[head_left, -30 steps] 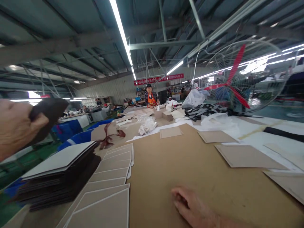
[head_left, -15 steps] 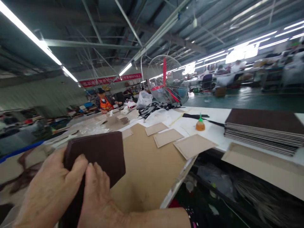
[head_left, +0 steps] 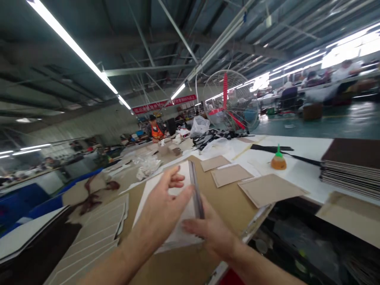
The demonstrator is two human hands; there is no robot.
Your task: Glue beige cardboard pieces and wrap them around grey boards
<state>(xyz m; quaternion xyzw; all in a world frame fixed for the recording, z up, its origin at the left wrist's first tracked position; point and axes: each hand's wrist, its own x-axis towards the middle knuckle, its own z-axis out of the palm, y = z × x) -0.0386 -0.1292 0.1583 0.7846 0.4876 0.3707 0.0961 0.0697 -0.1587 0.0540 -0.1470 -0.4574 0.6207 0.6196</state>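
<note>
A stack of flat panels [head_left: 185, 170] with a pale face and dark layered edges stands tilted over the tan board [head_left: 216, 194]. My right hand [head_left: 210, 227] grips its right edge, the thumb on the pale face and the fingers behind. Over that face is my left hand [head_left: 163, 202], its fingers bent and apart and its thumb near the stack's edge; whether it touches is unclear. Several beige panels [head_left: 231, 175] lie to the right of the stack. Motion blurs both hands a little.
A bottle of amber liquid with a green tip [head_left: 278, 160] stands on the white table [head_left: 308, 144]. Farther right is a pile of dark brown panels [head_left: 353, 158]. Pale sheets [head_left: 92, 233] lie at left. Behind are a large fan [head_left: 230, 103] and a person in an orange apron [head_left: 156, 132].
The stack, earlier showing a dark brown face at left, now shows a pale face nearer the middle. My left hand has loosened from it, and my right hand has shifted to its right edge.
</note>
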